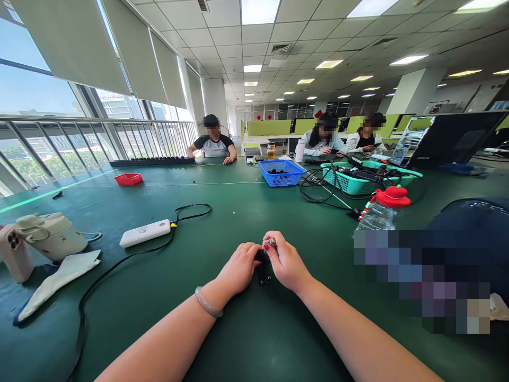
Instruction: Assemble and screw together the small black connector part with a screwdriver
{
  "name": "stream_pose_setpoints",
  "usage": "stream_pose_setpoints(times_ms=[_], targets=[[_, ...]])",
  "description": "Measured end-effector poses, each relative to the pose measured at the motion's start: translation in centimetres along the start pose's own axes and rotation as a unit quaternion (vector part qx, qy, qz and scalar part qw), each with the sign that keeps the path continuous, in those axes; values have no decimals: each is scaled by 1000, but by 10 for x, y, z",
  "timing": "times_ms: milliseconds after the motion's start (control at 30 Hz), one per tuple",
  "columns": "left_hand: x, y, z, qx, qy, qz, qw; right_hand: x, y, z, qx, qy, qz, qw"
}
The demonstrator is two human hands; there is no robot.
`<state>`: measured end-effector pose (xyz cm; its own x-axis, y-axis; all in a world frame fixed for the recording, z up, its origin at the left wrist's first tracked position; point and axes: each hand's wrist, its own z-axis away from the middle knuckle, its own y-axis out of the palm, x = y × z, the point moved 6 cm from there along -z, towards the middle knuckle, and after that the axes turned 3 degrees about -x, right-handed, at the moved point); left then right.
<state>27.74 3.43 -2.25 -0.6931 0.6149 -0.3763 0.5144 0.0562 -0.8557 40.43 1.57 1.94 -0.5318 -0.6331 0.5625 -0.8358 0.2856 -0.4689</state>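
Close together over the green table, both hands work at a small black plastic piece with pale metal bits at its near end. My left hand, with a ring and a grey bangle, has its fingers closed on the left side of that piece. In my right hand, the fingers are curled round a small slim tool. Only its round brownish end shows, so its kind is unclear. The tool's lower part is hidden behind the fingers, and I cannot tell whether it touches the black piece.
Left of my hands lie a white power bank with a black cord, a lidded cream container and a phone. Ahead are a red tray, a blue basket and a teal basket of cables. A red-capped bottle stands right. Several people sit beyond.
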Motion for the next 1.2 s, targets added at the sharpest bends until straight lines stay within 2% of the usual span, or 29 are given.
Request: stream_pose_setpoints(times_ms=[133, 233, 300, 433, 600, 800, 967, 1067, 1200], targets=[[-5, -3, 1, -1, 2, 10, 1000, 12, -6, 4, -29, -68, -12, 997], [-7, -5, 0, -8, 1, 17, 1000, 21, -18, 10, -97, -137, -25, 986], [-8, -8, 0, -17, 2, 16, 1000, 20, -25, 14, -138, -148, -34, 979], [-7, -16, -1, -38, -18, -25, 999, 7, -33, 15, -191, -110, -70, 973], [6, -26, 4, -35, -108, -133, 985, -19, -38, 8, -225, -12, -94, 970], [14, -26, 13, 18, -152, -192, 969, -38, -32, 4, -195, 79, -118, 970], [17, -23, 16, 58, -147, -224, 962, -36, -27, 4, -165, 91, -117, 975], [16, -21, 14, 55, -147, -216, 964, -33, -28, 4, -163, 85, -111, 977], [6, -13, 9, 17, -146, -98, 984, -34, -30, 4, -177, 85, -108, 975]])
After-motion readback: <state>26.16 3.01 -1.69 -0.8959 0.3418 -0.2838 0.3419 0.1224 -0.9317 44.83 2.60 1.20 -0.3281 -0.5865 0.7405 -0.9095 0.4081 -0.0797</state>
